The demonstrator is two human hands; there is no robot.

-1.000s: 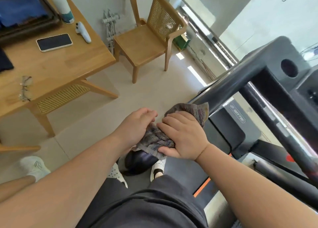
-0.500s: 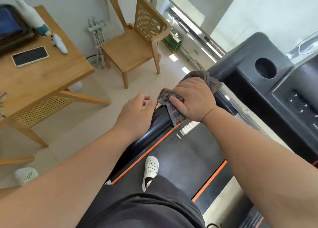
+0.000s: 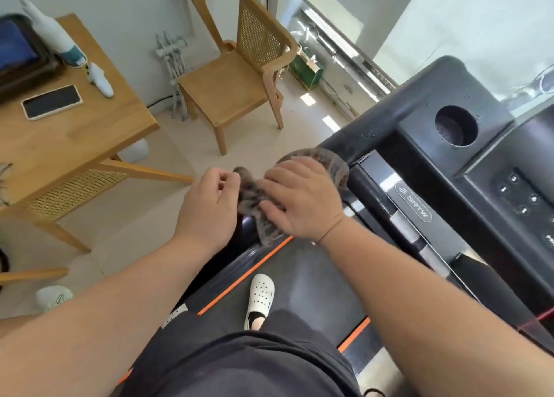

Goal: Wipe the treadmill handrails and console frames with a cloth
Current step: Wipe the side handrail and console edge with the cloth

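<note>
A grey mottled cloth [image 3: 332, 164] is draped over the treadmill's black left handrail [image 3: 377, 129]. My right hand [image 3: 302, 198] lies on top of the cloth and presses it onto the rail. My left hand [image 3: 209, 207] is just left of it, with thumb and fingers pinching the cloth's near end. The rail runs up to the black console frame [image 3: 425, 144], which has a round cup hole [image 3: 455, 126] and a button panel [image 3: 521, 195]. Most of the rail under my hands is hidden.
A wooden table [image 3: 75, 138] at the left carries a phone [image 3: 52, 101] and a white bottle [image 3: 51, 31]. A wooden cane chair [image 3: 239, 76] stands behind the rail. My foot in a white clog [image 3: 259, 297] is on the treadmill belt [image 3: 305, 279].
My right hand has slid back along the rail toward me with the cloth. My left hand left the rail and now pinches the cloth's end. The view shifted slightly.
</note>
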